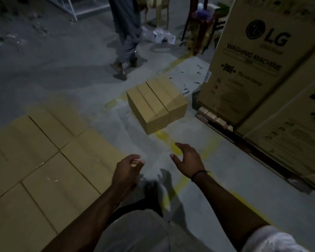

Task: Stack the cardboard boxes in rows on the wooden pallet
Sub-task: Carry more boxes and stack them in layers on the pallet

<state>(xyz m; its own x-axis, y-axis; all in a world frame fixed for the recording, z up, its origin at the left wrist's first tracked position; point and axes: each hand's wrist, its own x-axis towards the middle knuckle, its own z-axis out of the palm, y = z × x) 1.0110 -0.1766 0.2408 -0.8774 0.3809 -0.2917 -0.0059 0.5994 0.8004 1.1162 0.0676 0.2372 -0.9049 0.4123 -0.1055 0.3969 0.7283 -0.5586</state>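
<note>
Both hands are out in front and holding nothing. Left hand (127, 170) has its fingers loosely curled, palm facing in. Right hand (187, 160) is more spread, fingers relaxed and thumb out, w/ a thin dark band (198, 174) on the wrist. They're near each other but not touching, hovering over the concrete floor (71, 66).

The loose cardboard box (156, 104) sits alone on the floor straight ahead of the hands, well apart from them. It's turned at an angle, flaps closed, and rests partly over a worn yellow floor line (178, 186).

On the left is the row of stacked boxes (44, 160), tops level and packed edge to edge in a grid. Can't see what's under them from this angle.

On the right are big LG washing machine cartons (253, 60), standing on a wooden pallet (215, 120) whose blocks poke out at the bottom edge.

In the bg another person's legs (127, 33) are mid-step. Beyond them there's a pale chair (158, 8), a red stool (202, 30) and some crumpled white wrapping (162, 36) on the floor. Lighting's dim, so small details are pretty mushy.
</note>
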